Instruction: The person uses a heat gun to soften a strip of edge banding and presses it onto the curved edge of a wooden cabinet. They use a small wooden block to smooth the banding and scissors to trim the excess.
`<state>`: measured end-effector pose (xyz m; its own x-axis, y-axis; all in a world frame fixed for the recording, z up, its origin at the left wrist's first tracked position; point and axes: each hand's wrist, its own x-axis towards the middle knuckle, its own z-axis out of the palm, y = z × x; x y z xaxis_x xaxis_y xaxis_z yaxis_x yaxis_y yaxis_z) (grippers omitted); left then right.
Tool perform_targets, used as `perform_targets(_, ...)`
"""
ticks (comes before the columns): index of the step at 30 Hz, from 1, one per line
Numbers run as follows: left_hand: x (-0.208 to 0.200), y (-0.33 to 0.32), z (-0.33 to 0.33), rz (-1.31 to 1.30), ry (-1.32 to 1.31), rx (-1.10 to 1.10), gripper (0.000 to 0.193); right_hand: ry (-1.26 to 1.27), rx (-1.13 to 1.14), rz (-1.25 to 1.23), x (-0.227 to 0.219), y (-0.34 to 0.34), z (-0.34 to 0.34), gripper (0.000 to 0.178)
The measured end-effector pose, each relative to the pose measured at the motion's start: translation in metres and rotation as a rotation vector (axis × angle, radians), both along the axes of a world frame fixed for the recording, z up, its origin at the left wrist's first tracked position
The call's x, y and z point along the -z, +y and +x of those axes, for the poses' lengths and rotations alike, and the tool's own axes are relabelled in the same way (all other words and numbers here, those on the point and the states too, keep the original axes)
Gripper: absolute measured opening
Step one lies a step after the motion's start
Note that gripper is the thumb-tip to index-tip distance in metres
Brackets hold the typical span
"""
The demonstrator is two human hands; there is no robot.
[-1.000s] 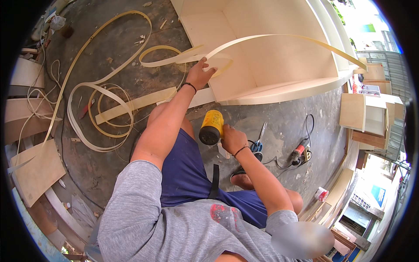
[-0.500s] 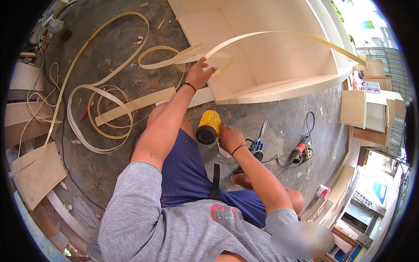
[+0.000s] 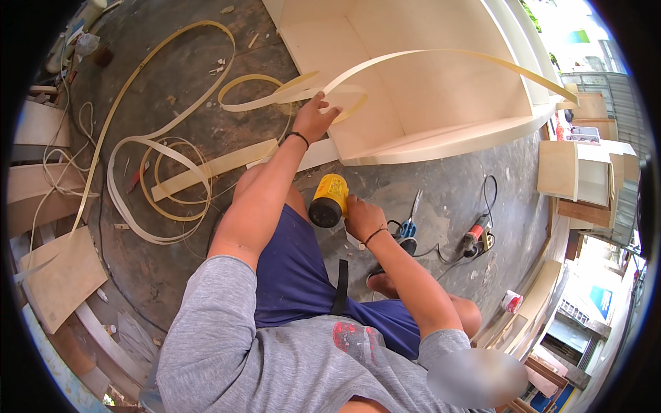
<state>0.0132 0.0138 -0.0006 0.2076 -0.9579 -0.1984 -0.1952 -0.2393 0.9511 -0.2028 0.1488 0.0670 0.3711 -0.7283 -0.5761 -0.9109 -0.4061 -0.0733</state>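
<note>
Left hand (image 3: 315, 117) fingers pinch the pale edging strip (image 3: 427, 56), right hand (image 3: 363, 217) apparently wrapped around the yellow heat gun (image 3: 328, 199), now nudged slightly leftward.

The person wears a grey short-sleeved T-shirt (image 3: 275, 358), filling the frame from 5 to 7 o'clock, with a worn red print (image 3: 351, 339) on the chest. Below it are dark blue shorts (image 3: 303, 275) with a black strap (image 3: 341, 288) hanging down the front. Both forearms are bare. Each wrist carries a thin black band: left (image 3: 297, 135), right (image 3: 374, 236).
</note>
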Motion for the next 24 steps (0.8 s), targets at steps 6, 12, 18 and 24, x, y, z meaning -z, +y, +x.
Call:
perform_targets(6, 0.0, 0.0, -0.001, -0.002, 0.014, 0.004, 0.079, 0.003, 0.009, -0.002, 0.001, 0.0, -0.001, 0.029)
perform_targets(12, -0.002, 0.0, -0.001, 0.001, 0.008, 0.009, 0.079, 0.008, 0.009, -0.002, 0.002, -0.001, -0.001, 0.029)
perform_targets(18, 0.001, -0.001, 0.0, -0.003, 0.017, 0.006, 0.078, 0.003, 0.028, 0.011, -0.003, -0.003, 0.001, 0.031)
perform_targets(24, 0.001, -0.001, -0.003, -0.01, 0.021, 0.007, 0.079, -0.006, 0.019, -0.013, -0.013, -0.003, -0.001, 0.028)
